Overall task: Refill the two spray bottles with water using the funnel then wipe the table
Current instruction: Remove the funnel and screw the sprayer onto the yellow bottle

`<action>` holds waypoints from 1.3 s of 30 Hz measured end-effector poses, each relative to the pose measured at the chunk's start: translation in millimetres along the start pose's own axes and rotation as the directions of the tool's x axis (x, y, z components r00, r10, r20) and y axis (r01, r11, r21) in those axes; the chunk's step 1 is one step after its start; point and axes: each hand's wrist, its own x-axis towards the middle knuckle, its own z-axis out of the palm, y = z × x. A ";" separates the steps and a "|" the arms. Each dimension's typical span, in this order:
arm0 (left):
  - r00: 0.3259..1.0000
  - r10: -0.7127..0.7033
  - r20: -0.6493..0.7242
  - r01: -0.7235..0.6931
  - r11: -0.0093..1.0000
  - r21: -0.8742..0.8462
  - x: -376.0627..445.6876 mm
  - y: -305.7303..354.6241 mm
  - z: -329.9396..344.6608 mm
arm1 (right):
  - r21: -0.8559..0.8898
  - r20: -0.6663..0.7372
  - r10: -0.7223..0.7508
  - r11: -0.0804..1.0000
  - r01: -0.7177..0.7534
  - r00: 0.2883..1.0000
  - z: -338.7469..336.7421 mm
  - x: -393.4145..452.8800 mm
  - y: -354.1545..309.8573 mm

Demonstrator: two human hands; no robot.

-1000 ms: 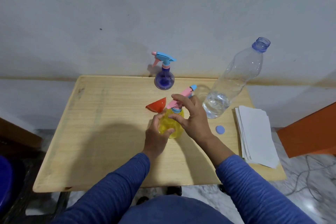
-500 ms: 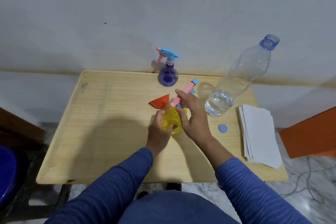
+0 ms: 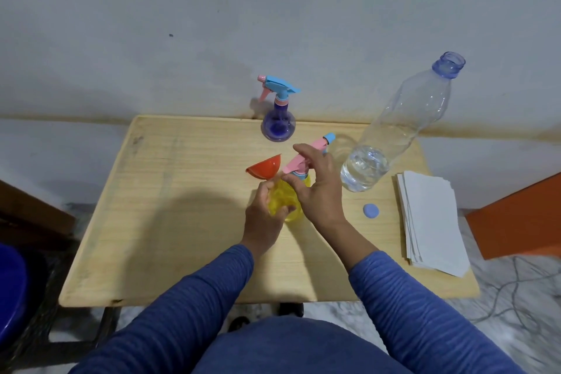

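Wooden counter (image 3: 182, 222): left hand (image 3: 263, 215) fingers wrapped round yellow spray bottle (image 3: 285, 202); right hand (image 3: 318, 191) fingers pinching its pink sprayer head (image 3: 299, 162).

A pale wooden table (image 3: 182, 206) with fine straight grain carries a translucent yellow spray bottle (image 3: 288, 200) topped by a pink-and-blue trigger head, a translucent purple spray bottle (image 3: 278, 127) (blue head, pink trigger), an orange-red plastic funnel (image 3: 263, 167), a clear plastic water bottle (image 3: 400, 127) with bluish neck, a light-blue round cap (image 3: 371, 210) and white paper sheets (image 3: 431, 218). Sleeves: blue, faintly striped.
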 end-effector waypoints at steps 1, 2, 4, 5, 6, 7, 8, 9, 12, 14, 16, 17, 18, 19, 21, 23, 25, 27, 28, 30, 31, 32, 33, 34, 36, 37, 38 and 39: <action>1.000 -0.002 0.003 0.002 1.000 -0.004 0.0 -0.3 0.1 | 0.006 -0.009 0.025 1.000 -0.025 1.000 0.6 1.1 -2.0; 1.000 -0.006 0.004 0.006 1.000 -0.006 0.5 0.1 0.0 | 0.013 0.000 0.027 1.000 -0.027 1.000 0.2 1.4 -2.5; 1.000 -0.005 0.005 0.005 1.000 -0.004 1.1 1.7 0.1 | 0.022 0.047 -0.024 0.999 0.023 0.999 -2.2 -2.0 0.3; 1.000 -0.008 0.008 0.008 1.000 -0.004 1.4 2.7 -0.1 | 0.036 0.071 -0.053 0.998 0.050 0.996 -3.6 -4.5 2.4; 1.000 -0.014 0.011 0.014 1.000 -0.003 1.7 3.2 0.0 | 0.052 0.082 -0.064 0.997 0.060 0.995 -4.4 -6.7 3.4; 1.000 -0.016 0.011 0.016 1.000 -0.005 1.3 3.9 0.1 | 0.052 0.071 -0.060 0.997 0.056 0.996 -3.9 -7.0 4.2; 1.000 -0.018 0.009 0.018 1.000 -0.005 0.7 4.0 0.1 | 0.037 0.044 -0.056 0.998 0.055 0.997 -2.4 -5.9 4.5; 1.000 -0.017 0.005 0.017 1.000 -0.006 0.4 3.9 -0.2 | 0.008 0.012 -0.058 0.998 0.058 0.998 -0.6 -4.5 4.2; 1.000 -0.002 0.013 0.002 1.000 0.003 1.5 3.5 -2.9 | -0.054 -0.019 -0.064 0.997 0.062 0.998 0.2 -3.6 4.9; 0.999 0.025 0.022 -0.026 1.000 0.013 1.2 4.4 -4.4 | -0.048 -0.005 -0.073 0.996 0.073 0.997 -2.4 -3.5 8.4; 0.999 0.031 0.017 -0.031 0.999 0.013 0.2 3.5 -3.1 | -0.041 -0.074 -0.055 0.998 0.052 0.996 -3.9 -5.5 10.1; 1.000 0.024 0.014 -0.024 1.000 0.010 -0.5 2.8 -2.0 | -0.068 -0.152 -0.050 0.997 0.040 0.987 -3.4 -7.3 10.1; 1.000 0.016 0.010 -0.016 1.000 0.012 -0.5 2.9 -1.3 | -0.113 -0.226 -0.056 0.993 0.031 0.973 -2.1 -9.0 8.6; 1.000 0.013 0.002 -0.013 1.000 0.012 0.3 2.7 -0.8 | -0.150 -0.269 -0.063 0.988 0.023 0.961 -0.3 -10.0 7.0; 1.000 0.013 -0.012 -0.012 1.000 0.007 1.6 1.7 -0.9 | -0.165 -0.252 -0.047 0.986 0.005 0.966 4.4 -10.2 5.2; 1.000 0.010 -0.012 -0.010 1.000 -0.003 1.2 1.9 -1.1 | -0.134 -0.183 -0.015 0.991 -0.010 0.983 10.3 -7.1 5.8; 1.000 0.001 -0.010 -0.001 1.000 -0.017 0.5 2.7 -0.2 | -0.097 -0.126 -0.004 0.995 -0.008 0.992 15.0 -2.0 9.0; 1.000 -0.007 -0.007 0.007 1.000 -0.025 0.2 4.8 -1.1 | -0.101 -0.108 -0.034 0.995 0.023 0.994 16.3 2.9 12.0; 1.000 -0.009 0.012 0.010 0.999 -0.034 0.1 5.1 -2.2 | -0.101 -0.099 -0.056 0.994 0.046 0.994 14.5 5.2 13.1; 0.996 0.015 0.084 -0.011 0.999 -0.046 -3.4 4.0 -6.6 | -0.068 -0.061 -0.111 0.992 0.107 0.992 8.0 9.2 14.9; 0.992 0.032 0.122 -0.027 0.999 -0.042 -6.8 3.1 -9.5 | -0.037 -0.039 -0.124 0.992 0.123 0.991 4.0 11.1 15.0; 0.987 0.043 0.152 -0.039 0.999 -0.029 -10.7 2.1 -12.6 | -0.002 -0.021 -0.119 0.993 0.119 0.993 0.3 12.6 13.9; 0.986 0.043 0.162 -0.045 0.999 0.007 -14.8 -0.8 -15.9 | 0.033 -0.013 -0.111 0.993 0.111 0.994 -2.8 14.8 12.9; 0.988 0.046 0.150 -0.057 0.996 0.063 -19.2 -4.1 -19.6 | 0.068 -0.016 -0.113 0.991 0.114 0.993 -5.6 16.9 10.3; 0.994 0.058 0.090 -0.075 0.976 0.206 -28.9 -13.9 -29.0 | 0.131 -0.017 -0.117 0.984 0.118 0.993 -9.5 22.3 4.1; 0.997 0.058 0.055 -0.070 0.965 0.254 -33.3 -20.4 -34.2 | 0.168 -0.002 -0.110 0.980 0.109 0.994 -11.8 25.4 -0.7; 0.999 0.051 0.019 -0.054 0.957 0.286 -37.6 -27.2 -40.1 | 0.217 0.024 -0.099 0.972 0.092 0.995 -14.1 27.6 -5.8; 0.999 0.040 -0.021 -0.031 0.948 0.317 -41.0 -33.9 -47.8 | 0.279 0.060 -0.085 0.958 0.065 0.995 -15.1 30.0 -12.5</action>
